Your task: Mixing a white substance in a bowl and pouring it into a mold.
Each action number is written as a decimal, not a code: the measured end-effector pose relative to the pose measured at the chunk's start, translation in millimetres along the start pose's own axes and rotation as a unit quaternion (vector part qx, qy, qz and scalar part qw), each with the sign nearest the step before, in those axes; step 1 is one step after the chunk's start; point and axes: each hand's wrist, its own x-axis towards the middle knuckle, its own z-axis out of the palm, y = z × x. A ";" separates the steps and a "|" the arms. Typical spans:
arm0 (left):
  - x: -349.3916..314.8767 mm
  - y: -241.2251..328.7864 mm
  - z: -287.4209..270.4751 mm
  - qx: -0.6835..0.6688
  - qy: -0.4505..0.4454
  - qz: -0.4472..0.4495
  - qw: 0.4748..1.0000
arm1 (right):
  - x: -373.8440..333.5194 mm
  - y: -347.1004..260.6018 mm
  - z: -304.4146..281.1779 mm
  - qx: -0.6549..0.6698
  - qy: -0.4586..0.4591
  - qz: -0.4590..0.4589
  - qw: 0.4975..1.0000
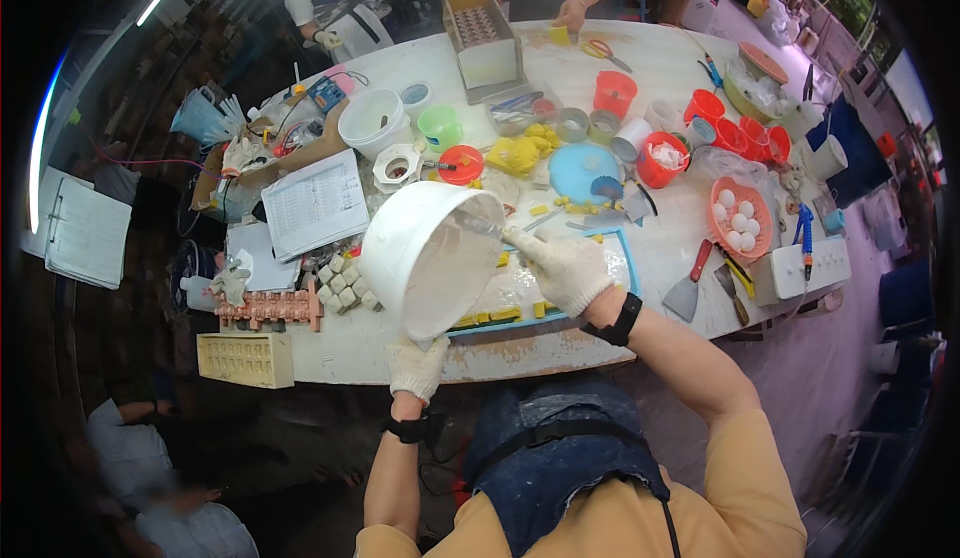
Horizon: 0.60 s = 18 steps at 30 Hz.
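Observation:
A large white plastic bucket (385, 258) is tilted on its side, its mouth facing right. My left hand (415, 368), in a pale knitted glove, grips its lower rim from below. My gloved right hand (568, 276) is closed round a greyish spatula-like tool (478, 224) that reaches into the bucket's mouth; its exact shape is partly hidden. Below the mouth lies a blue-edged flat frame (633, 263) with a shiny whitish surface and yellow pieces (505, 314) along its edges. A pale coating shows inside the bucket.
A wide scraper (688, 293) and an orange basket of white balls (740, 220) lie to the right. Grey-white blocks (345, 283) and a paper sheet (315, 203) sit left. Red cups (615, 93) and a blue disc (583, 171) stand beyond. Other people work across the table.

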 end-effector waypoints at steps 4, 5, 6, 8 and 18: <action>13.6 29.6 -1.5 0.002 0.013 0.044 0.999 | -4.5 16.7 -8.4 -0.135 -0.046 0.100 0.985; 20.4 33.2 -3.2 0.039 -0.002 0.060 0.997 | -11.8 15.1 2.3 -0.130 -0.038 0.104 0.985; 27.0 36.6 -3.4 0.076 -0.016 0.075 0.994 | -26.3 9.2 22.0 -0.001 -0.031 0.138 0.990; 40.2 39.8 2.0 0.148 -0.045 0.121 0.981 | -47.3 -17.1 49.8 0.159 0.006 0.158 0.975; 49.0 64.4 45.0 0.225 0.063 0.325 0.916 | -24.1 -159.2 -2.5 0.777 -0.322 0.370 0.394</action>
